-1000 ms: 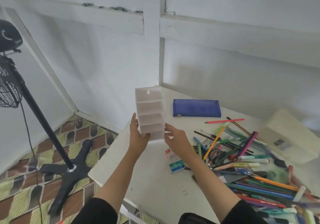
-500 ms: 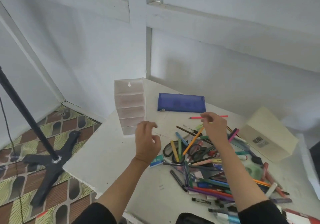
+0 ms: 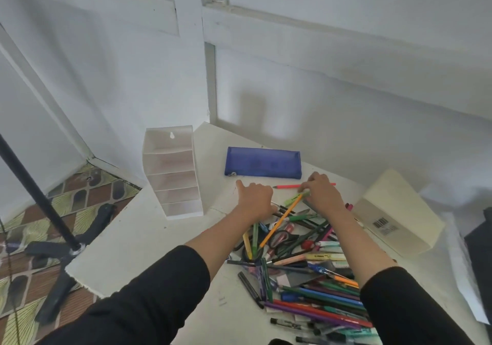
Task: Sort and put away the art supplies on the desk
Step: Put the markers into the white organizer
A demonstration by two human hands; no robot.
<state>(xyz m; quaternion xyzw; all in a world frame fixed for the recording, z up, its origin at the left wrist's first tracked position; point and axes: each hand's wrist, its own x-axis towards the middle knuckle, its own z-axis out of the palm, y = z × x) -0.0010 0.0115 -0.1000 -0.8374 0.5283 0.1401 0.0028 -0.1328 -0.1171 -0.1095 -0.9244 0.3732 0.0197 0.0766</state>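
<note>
Working at a white desk [image 3: 138,238], with a blue pencil case [image 3: 263,162] lying flat near the far edge. Just in front of the pencil case, reaching with both hands into the far end of a pile of pens and pencils [image 3: 319,296].

Left hand [image 3: 255,198]: thumb stretched out sideways, other fingers curled down on dark pens; cannot tell if holding any. Right hand [image 3: 323,193]: fingertips brought together at the end of a light green marker [image 3: 292,199] and an orange pencil [image 3: 282,219]; cannot tell whether pinching or only touching.

Between the right hand and the pencil case, partly hidden by the hand, a pink pencil [image 3: 288,186]. To the left of the pencil case, standing upright, a white organizer [image 3: 171,177] with five open compartments. To the right of the pencil case and somewhat nearer, a cream box [image 3: 396,211] with a barcode label. Nearer than the pencil case, inside the pile, scissors [image 3: 283,238].
</note>
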